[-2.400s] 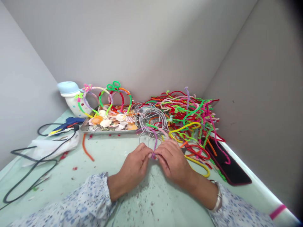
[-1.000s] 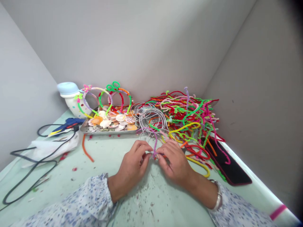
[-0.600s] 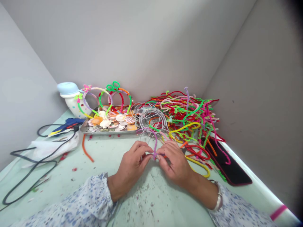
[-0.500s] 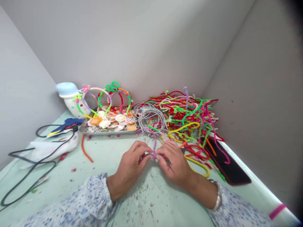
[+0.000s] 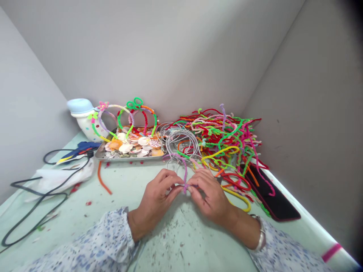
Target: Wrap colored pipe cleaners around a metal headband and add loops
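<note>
My left hand (image 5: 159, 192) and my right hand (image 5: 208, 194) meet at the middle of the mat, their fingertips pinching a lilac pipe cleaner (image 5: 185, 173). It rises from my fingers and curves up against a thin grey wire headband frame (image 5: 181, 162), which belongs to a tangle of similar frames (image 5: 181, 143). A bit of orange shows beside my right fingers, too small to name. A metal bangle (image 5: 261, 234) circles my right wrist.
A heap of multicoloured pipe cleaners (image 5: 224, 136) lies at the back right, above a black phone (image 5: 272, 196). A metal tray of seashells (image 5: 130, 158), decorated headbands (image 5: 138, 113), a blue-lidded jar (image 5: 81, 113), a glue gun (image 5: 76, 151) and a black cable (image 5: 36, 196) sit left.
My fingers have shifted their pinch, and the lilac pipe cleaner now stands higher above my hands. The view has moved slightly.
</note>
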Demonstrator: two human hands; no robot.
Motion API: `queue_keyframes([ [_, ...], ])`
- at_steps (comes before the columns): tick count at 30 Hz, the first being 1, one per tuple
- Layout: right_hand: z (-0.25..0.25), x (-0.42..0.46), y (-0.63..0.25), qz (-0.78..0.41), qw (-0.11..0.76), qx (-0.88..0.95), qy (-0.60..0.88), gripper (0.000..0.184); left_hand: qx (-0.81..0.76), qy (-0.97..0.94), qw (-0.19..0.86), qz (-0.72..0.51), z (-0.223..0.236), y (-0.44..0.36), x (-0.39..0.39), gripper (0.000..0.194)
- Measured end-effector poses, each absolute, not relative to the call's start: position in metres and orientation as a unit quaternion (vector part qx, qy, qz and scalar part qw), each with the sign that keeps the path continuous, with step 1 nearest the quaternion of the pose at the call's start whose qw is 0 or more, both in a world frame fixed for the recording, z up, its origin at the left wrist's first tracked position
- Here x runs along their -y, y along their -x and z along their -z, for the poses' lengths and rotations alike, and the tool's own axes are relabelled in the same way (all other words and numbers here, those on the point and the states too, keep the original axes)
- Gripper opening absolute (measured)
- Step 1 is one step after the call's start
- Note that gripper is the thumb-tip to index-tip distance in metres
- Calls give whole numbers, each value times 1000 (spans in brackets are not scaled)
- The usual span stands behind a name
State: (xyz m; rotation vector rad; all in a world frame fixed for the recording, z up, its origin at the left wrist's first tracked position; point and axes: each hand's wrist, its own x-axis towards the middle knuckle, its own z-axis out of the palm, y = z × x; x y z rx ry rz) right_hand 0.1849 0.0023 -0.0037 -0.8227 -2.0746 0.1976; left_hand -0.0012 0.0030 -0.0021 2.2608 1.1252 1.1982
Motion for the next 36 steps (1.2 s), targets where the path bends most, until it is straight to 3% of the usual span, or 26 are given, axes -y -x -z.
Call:
queue_keyframes([
  [36,5,-2,-186,-67,405,856,313,13,-388,-774,258,-429,-5,1,3,4],
])
